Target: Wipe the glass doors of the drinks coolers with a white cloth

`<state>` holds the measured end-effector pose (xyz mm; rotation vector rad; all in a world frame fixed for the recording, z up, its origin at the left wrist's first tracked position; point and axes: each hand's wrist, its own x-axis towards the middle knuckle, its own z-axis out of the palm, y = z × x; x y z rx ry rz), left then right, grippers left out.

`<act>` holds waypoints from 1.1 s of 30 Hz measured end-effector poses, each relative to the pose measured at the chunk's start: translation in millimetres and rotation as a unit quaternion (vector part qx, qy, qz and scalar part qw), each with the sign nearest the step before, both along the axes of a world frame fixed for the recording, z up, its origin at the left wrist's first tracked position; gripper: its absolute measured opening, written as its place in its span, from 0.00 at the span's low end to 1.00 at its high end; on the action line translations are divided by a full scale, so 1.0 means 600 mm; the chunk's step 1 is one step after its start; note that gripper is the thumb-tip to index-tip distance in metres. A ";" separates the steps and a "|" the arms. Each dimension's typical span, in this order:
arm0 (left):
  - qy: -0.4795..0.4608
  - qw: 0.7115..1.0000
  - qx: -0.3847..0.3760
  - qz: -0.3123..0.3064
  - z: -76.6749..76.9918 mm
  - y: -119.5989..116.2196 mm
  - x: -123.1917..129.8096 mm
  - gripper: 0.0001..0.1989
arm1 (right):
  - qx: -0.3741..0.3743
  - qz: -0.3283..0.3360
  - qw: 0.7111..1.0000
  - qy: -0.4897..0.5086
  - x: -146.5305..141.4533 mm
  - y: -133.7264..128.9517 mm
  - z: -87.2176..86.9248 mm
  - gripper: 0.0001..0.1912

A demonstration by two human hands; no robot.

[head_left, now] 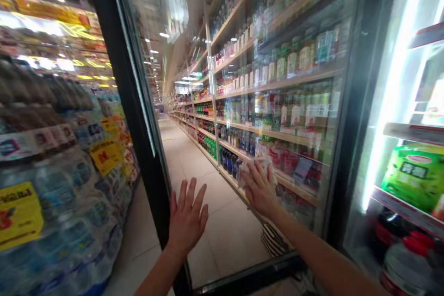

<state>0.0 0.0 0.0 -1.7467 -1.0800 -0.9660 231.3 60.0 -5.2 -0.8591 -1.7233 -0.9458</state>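
Busy with 1 white cloth (pixel 265 162) at a black-framed glass door (pixel 126 88).
At left, stacked bottled water (pixel 67 236); then, near the door edge, left hand (pixel 186 217) with fingers fanned apart, holding nothing, cannot tell if touching the glass; next, white cloth on the glass under right hand (pixel 261 189), fingers nearly straight, laid over rather than curled round it; at right, green packet (pixel 412 173) on a lit shelf (pixel 412 207).

Glass door (pixel 222 138) blocks ahead; cooler (pixel 412 131) opens rightward.
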 end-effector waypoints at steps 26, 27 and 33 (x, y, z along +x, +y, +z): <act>-0.044 0.993 0.104 -0.024 0.123 0.049 0.052 0.35 | 0.033 -0.128 0.951 0.278 0.157 0.079 0.063 0.28; -0.038 0.993 0.106 -0.017 0.121 0.052 0.051 0.35 | 0.036 -0.147 0.926 0.345 0.171 0.084 0.065 0.28; -0.031 0.994 0.103 -0.011 0.113 0.057 0.043 0.36 | 0.005 -0.054 0.997 0.061 0.091 0.047 0.059 0.29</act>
